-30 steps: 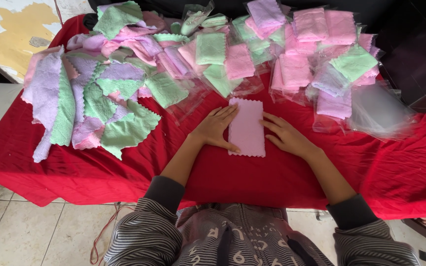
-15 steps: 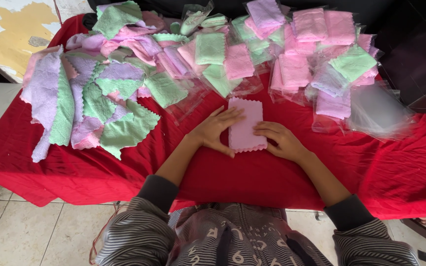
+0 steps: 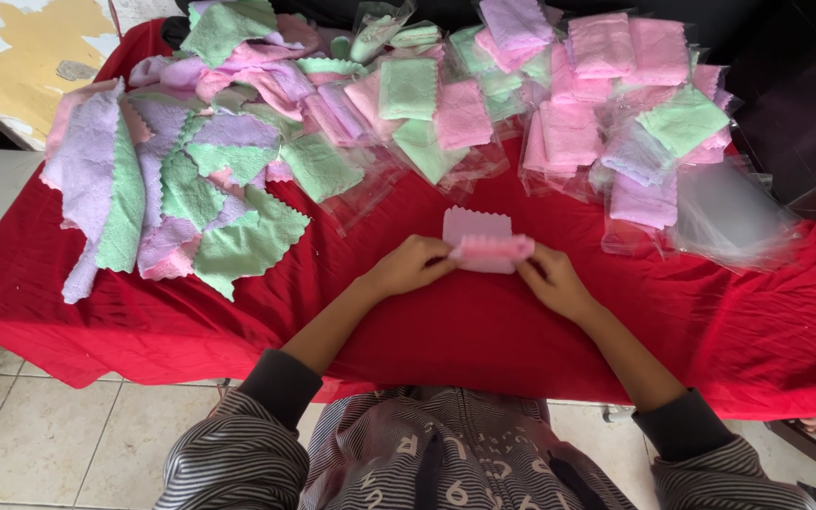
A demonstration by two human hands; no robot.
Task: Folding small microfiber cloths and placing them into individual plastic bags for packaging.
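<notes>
At the centre of the frame, on the red worktop (image 3: pixel 484 331), the left hand (image 3: pixel 410 265) and right hand (image 3: pixel 552 280) each pinched an end of the pink cloth (image 3: pixel 485 244), half folded. Edges looked best matched, then pressed flat.

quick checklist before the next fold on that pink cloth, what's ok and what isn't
1. Both hands on the pink cloth: ok. The left hand pinches its left end and the right hand its right end.
2. Near edge rolled over evenly: ok, the fold looks level across the cloth.
3. Far zigzag edge lying flat on the red tablecloth: ok.
4. Room in front of the hands: ok, bare red cloth there.
5. Clear bags within reach: ok, to the right.
6. Corners lined up under the fold: cannot tell, hidden.
</notes>
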